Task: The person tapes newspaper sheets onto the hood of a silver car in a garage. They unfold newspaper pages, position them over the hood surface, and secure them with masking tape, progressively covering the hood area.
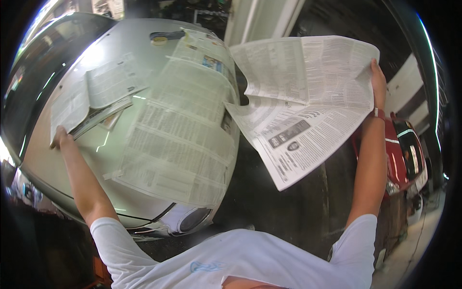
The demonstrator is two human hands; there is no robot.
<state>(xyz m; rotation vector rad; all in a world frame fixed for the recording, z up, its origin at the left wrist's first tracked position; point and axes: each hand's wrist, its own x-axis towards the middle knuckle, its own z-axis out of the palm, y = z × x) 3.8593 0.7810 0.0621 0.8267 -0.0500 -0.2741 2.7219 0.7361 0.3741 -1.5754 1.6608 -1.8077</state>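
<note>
Out to the right, my right hand [378,89] grips the edge of a large newspaper sheet [332,77], which hangs spread and creased in the air beside the car. At the far left, my left hand [61,137] holds the lower corner of a folded newspaper stack [108,84] lying on the light silver-green car hood [113,159]. Between my hands, newspaper sheets [180,130] lie flat over the fender side of the hood, with strips along their edges that look like tape. The fingertips of my left hand are partly hidden.
A roll of tape [159,41] and a dark item [169,34] sit toward the far side of the hood. The car's headlight [193,220] is near me, its windshield [53,58] at the left. A red car [397,154] stands to the right, beyond the dark floor [293,207].
</note>
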